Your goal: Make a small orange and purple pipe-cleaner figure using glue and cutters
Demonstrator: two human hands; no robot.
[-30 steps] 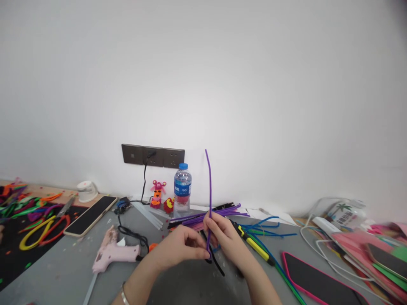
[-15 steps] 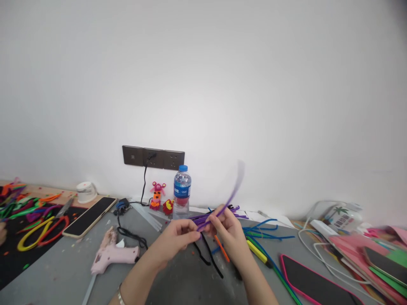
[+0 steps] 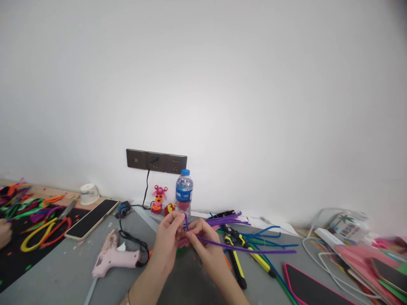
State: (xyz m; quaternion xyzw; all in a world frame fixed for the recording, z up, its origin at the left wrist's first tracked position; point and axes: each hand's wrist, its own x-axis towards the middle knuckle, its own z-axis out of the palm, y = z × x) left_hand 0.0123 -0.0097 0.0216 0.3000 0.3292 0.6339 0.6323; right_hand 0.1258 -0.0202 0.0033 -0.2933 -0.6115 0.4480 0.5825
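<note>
A purple pipe cleaner (image 3: 248,248) runs between both my hands, its long free end stretching out to the right. My left hand (image 3: 170,235) pinches it near a bent, upright bit by the bottle. My right hand (image 3: 203,241) is closed on the same stem just beside it, fingertips almost meeting the left ones. Behind the right hand lies a bundle of purple pipe cleaners (image 3: 230,219). Yellow-and-black pliers (image 3: 237,260) rest to the right of that hand. Blue and green pipe cleaners (image 3: 265,237) fan out beyond the pliers.
A water bottle (image 3: 184,190) and a small pink-orange figure (image 3: 157,201) stand by the wall. To the left are a pink glue gun (image 3: 116,258), a phone (image 3: 92,218) and scissors (image 3: 47,233). Another person's hand (image 3: 4,233) shows at the left edge. A pink-edged phone (image 3: 313,288) lies right.
The pipe cleaner's free end has swung down from upright to pointing right, and the stem now bends between my fingers. Black stems near my hands no longer show; the pliers have come into view.
</note>
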